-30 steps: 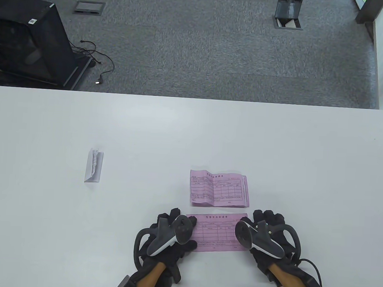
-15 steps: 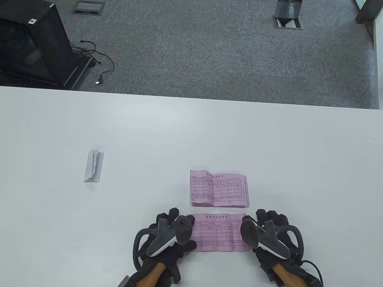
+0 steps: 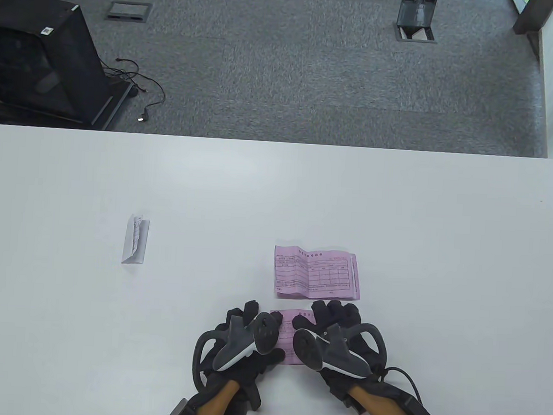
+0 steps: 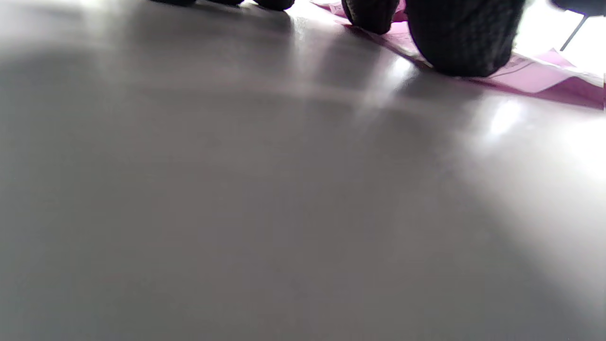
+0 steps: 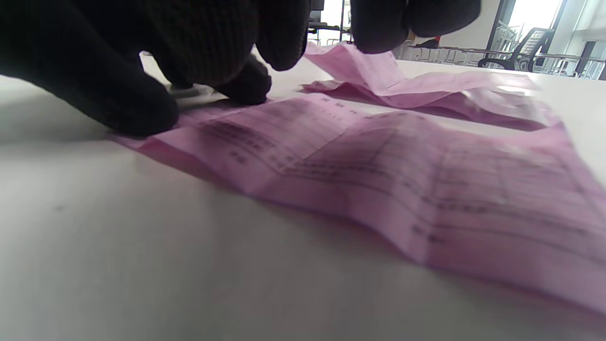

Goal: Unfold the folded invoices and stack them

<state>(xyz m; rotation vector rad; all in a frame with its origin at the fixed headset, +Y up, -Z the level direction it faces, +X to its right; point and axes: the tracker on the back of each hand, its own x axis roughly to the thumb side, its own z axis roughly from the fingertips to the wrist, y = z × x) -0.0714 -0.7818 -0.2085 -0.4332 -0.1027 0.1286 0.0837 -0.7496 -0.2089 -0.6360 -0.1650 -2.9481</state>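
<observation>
A creased pink invoice (image 3: pixel 288 332) lies unfolded near the table's front edge, mostly covered by my hands. My left hand (image 3: pixel 253 319) presses its left edge with straight fingertips (image 4: pixel 464 42), and pink paper (image 4: pixel 535 76) shows beside them. My right hand (image 3: pixel 334 316) lies flat over the sheet's middle and right part. The right wrist view shows the sheet (image 5: pixel 378 180) still wavy along its folds. Just beyond it sits a stack of unfolded pink invoices (image 3: pixel 317 273). A folded white invoice (image 3: pixel 135 238) lies far to the left.
The white table (image 3: pixel 398 215) ends at its far edge about a third of the way down the table view, with grey carpet past it. A black cabinet (image 3: pixel 37 57) and cables are on the floor at far left.
My right hand has slid left from the invoice's right edge across the sheet to its middle. The left hand, the stack and the white folded invoice have stayed put.
</observation>
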